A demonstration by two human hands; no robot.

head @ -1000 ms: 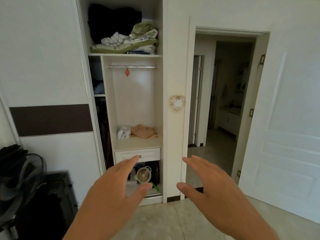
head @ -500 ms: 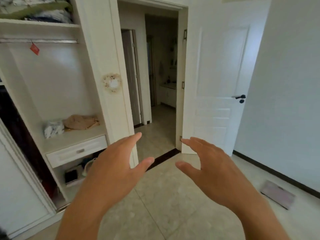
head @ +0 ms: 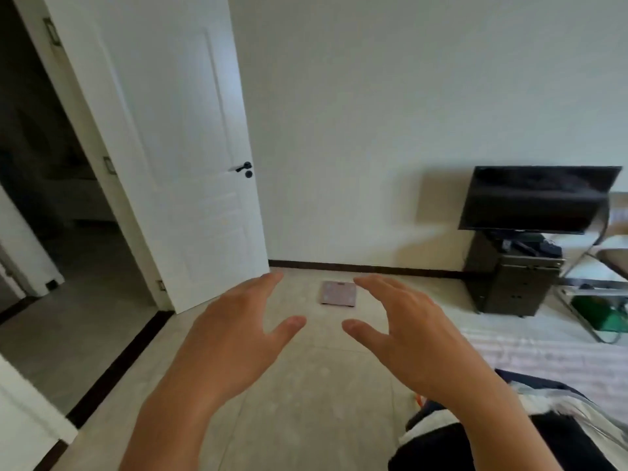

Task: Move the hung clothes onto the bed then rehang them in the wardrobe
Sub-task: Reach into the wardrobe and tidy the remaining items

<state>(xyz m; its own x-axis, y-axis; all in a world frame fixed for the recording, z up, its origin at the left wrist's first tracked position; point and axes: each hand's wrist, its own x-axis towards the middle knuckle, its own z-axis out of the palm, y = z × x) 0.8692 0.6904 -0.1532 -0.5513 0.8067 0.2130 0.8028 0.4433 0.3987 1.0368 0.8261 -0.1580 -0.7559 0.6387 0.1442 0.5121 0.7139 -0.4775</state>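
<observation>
Both hands are held out in front of me over the tiled floor, palms facing each other, fingers relaxed and spread, holding nothing. My left hand (head: 234,338) is at centre left, my right hand (head: 411,338) at centre right. A pile of dark and white clothes (head: 475,440) lies at the bottom right on the bed (head: 543,348), which has a pale striped cover. The pile sits just below my right forearm. The wardrobe is out of view.
A white door (head: 183,147) stands open at the left beside a dark doorway (head: 51,185). A small pink scale (head: 338,293) lies on the floor ahead. A black TV (head: 537,198) on a dark cabinet (head: 513,280) stands at the right wall.
The view has swung right, away from the wardrobe, past the doorway to the wall, TV and bed. Both hands stay raised and empty in the same pose.
</observation>
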